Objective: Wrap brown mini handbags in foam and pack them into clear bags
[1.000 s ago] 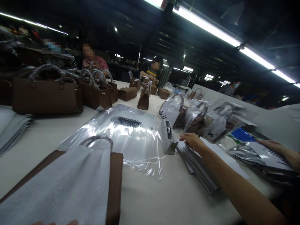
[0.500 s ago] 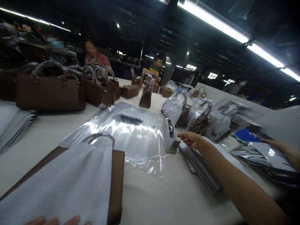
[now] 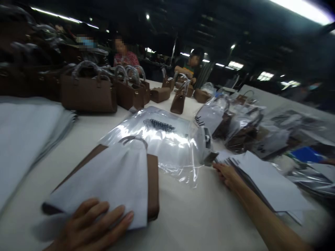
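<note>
My left hand (image 3: 98, 223) lies with fingers spread on a white soft sheet (image 3: 117, 177) draped over the front of a brown handbag (image 3: 153, 188). The bag's handles stand up above the sheet. My right hand (image 3: 227, 175) is at the near-left corner of a pile of flat white and grey sheets (image 3: 269, 181). Its fingers are drawn together; whatever they pinch is too small and blurred to make out. Just beyond its fingertips stands a grey box-like object (image 3: 206, 143) with a dark opening. Clear plastic bags (image 3: 170, 146) with black print lie between my hands, behind the handbag.
Several brown handbags (image 3: 89, 92) with wrapped handles line the far left. A stack of white sheets (image 3: 28, 136) is at left. Bagged handbags (image 3: 240, 134) crowd the right, near a blue item (image 3: 307, 154). Co-workers (image 3: 127, 55) sit across the white table (image 3: 188, 216).
My view has shifted, and more of my left hand shows on the white sheet. My right hand has moved nearer, from beside the grey box-like object to the pile's corner.
</note>
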Motion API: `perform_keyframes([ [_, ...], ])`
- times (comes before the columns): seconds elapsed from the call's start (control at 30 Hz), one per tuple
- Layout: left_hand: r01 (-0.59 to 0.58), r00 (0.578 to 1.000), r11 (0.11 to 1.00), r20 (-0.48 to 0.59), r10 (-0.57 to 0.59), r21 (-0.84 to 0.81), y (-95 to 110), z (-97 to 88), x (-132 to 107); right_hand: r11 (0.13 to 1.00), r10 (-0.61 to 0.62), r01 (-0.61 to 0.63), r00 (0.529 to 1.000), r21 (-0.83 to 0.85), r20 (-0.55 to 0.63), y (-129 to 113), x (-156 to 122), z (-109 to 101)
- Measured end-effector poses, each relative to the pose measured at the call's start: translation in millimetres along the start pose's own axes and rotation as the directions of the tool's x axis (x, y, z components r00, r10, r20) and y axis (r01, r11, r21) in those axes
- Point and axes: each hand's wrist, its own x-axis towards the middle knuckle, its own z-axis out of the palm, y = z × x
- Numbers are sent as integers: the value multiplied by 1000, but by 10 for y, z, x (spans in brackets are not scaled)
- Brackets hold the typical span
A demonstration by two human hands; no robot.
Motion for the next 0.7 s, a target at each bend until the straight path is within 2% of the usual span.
perform_keyframes([
  [0.1,-51,996,998,77,54,-39,-8,-105,81,998,-37,35,998,51,42,70,-283,134],
  [0.17,-82,994,997,72,82,-14,-21,-123,94,990,-88,70,985,124,147,-11,-665,282],
  [0.23,-103,992,995,68,103,6,-24,-124,85,976,-146,90,947,200,286,-152,-1174,494],
  [0.3,-104,992,995,65,103,6,-19,-129,72,980,-148,75,892,185,427,-271,-1705,756],
  [0.37,-111,991,994,74,111,0,-13,-145,62,992,-106,42,807,122,581,-299,-2142,1022],
  [0.43,-112,990,994,81,113,-12,-9,-168,55,1000,-16,2,739,22,673,-224,-2422,1237],
  [0.47,-113,990,993,81,114,-19,-9,-179,50,999,30,-13,725,-30,689,-160,-2505,1315],
  [0.53,-110,991,993,74,112,-34,-10,-191,38,994,86,-20,738,-106,669,-20,-2585,1410],
  [0.6,-108,992,993,67,111,-44,-11,-190,20,989,92,2,767,-147,635,86,-2609,1445],
  [0.7,-105,993,993,55,108,-45,-12,-178,-4,987,71,27,805,-156,589,107,-2662,1444],
])
